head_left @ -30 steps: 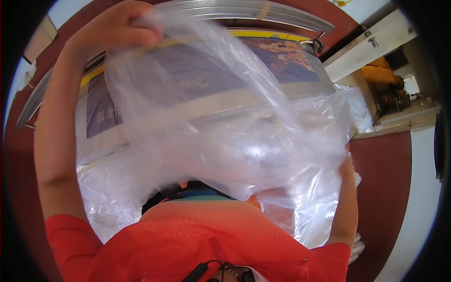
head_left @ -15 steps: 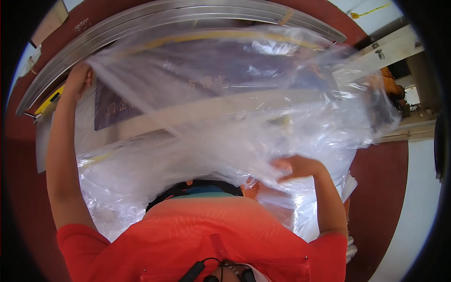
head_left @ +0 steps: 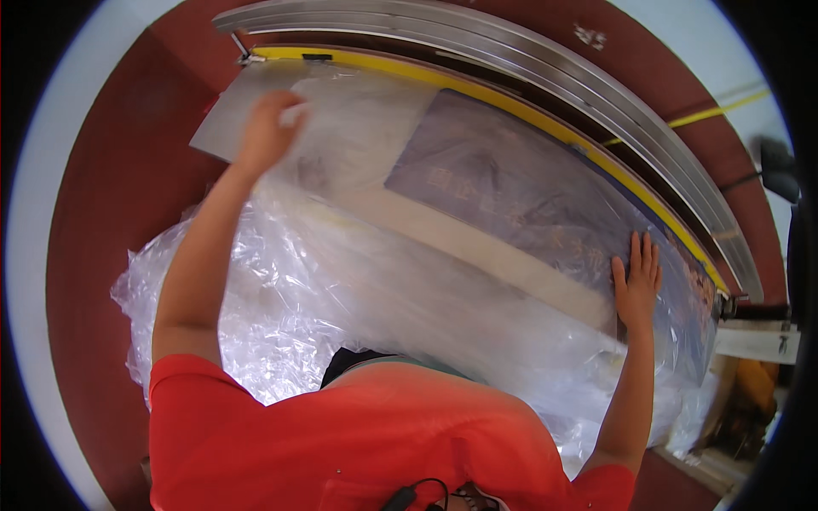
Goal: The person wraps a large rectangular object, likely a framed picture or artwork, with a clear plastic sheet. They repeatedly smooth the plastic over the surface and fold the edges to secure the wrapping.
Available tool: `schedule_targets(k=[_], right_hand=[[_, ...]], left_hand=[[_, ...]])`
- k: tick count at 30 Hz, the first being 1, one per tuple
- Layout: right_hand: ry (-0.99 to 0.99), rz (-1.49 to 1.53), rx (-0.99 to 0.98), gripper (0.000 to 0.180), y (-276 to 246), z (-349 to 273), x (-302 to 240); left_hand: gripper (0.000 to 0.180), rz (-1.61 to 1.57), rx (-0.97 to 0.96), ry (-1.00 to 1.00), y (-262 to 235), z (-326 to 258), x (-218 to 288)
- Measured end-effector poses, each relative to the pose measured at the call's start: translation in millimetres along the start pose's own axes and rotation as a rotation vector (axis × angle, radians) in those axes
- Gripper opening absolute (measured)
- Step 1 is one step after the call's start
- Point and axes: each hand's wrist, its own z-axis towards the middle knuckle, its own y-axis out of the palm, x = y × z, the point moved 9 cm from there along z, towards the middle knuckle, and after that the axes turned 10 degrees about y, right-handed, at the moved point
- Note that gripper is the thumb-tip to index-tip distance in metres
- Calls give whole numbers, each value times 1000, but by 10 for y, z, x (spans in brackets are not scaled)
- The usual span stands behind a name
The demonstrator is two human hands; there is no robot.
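Clear plastic film (head_left: 256, 264) spreads over a flat pale work surface and hangs in crinkled folds down toward my body. Beneath it lies a purple-grey panel (head_left: 503, 153) with pale lettering, beside a beige strip (head_left: 477, 238). My right hand (head_left: 637, 277) presses flat on the film over the panel's right part, fingers spread. Over the left end of the surface, my left hand (head_left: 271, 134) is raised, slightly blurred, with loosely bent fingers apart and nothing visible in them.
A yellow strip (head_left: 383, 68) edges the far side of the surface. Beyond it runs a long curved-looking silver metal rail (head_left: 511, 47). A yellow tape or cord (head_left: 724, 109) crosses at far right. Wooden framing and orange equipment (head_left: 754, 383) stand at right, above a dark red floor (head_left: 111, 230).
My left hand has let go of the film's far left edge. The lifted film now lies down over the panel. My right hand has moved forward and right onto it, and the view has turned.
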Motion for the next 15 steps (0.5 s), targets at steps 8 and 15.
schedule_targets(k=[8, 15], right_hand=[[-86, -42, -16, 51, -71, -188, 6], [-94, -29, 14, 52, -83, 36, -336]], left_hand=[[69, 436, -507, -326, 807, -288, -110], [41, 601, -485, -308, 640, -44, -480]])
